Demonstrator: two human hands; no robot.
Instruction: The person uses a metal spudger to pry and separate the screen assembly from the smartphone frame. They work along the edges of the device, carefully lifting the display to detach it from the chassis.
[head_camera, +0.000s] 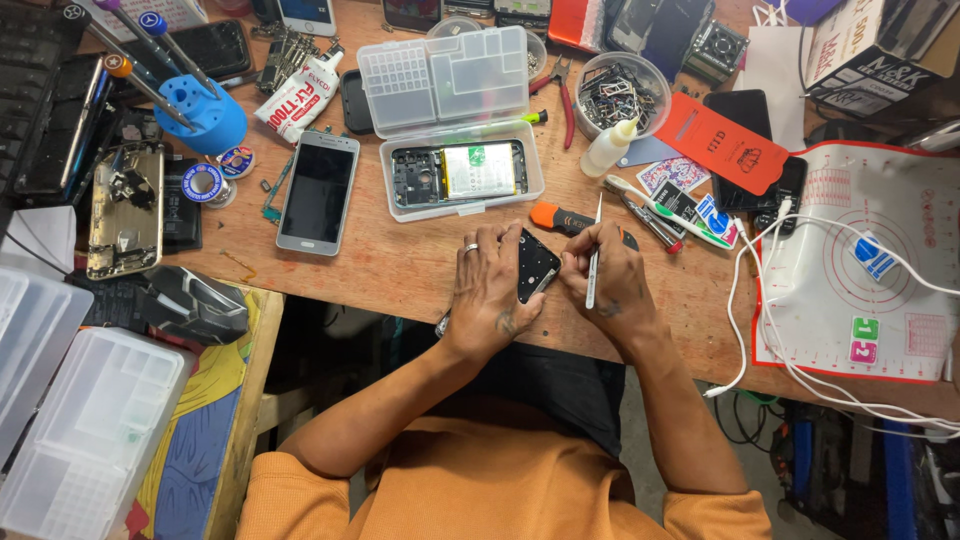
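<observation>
My left hand (492, 292), with a ring on one finger, grips a small black phone part (536, 263) near the front edge of the wooden workbench (400, 265). My right hand (612, 288) holds thin metal tweezers (594, 262) upright, their tip close to the part's right edge. Both hands sit close together over the bench edge. Just behind them lies an orange-and-black tool (560, 217).
A clear plastic case (460, 120) holds an opened phone (458, 172). A silver phone (318, 192) lies to its left, near a blue screwdriver stand (200, 112). A white cable (745, 300) crosses a red-edged mat (860, 265) at right. Clear boxes (85, 430) stand lower left.
</observation>
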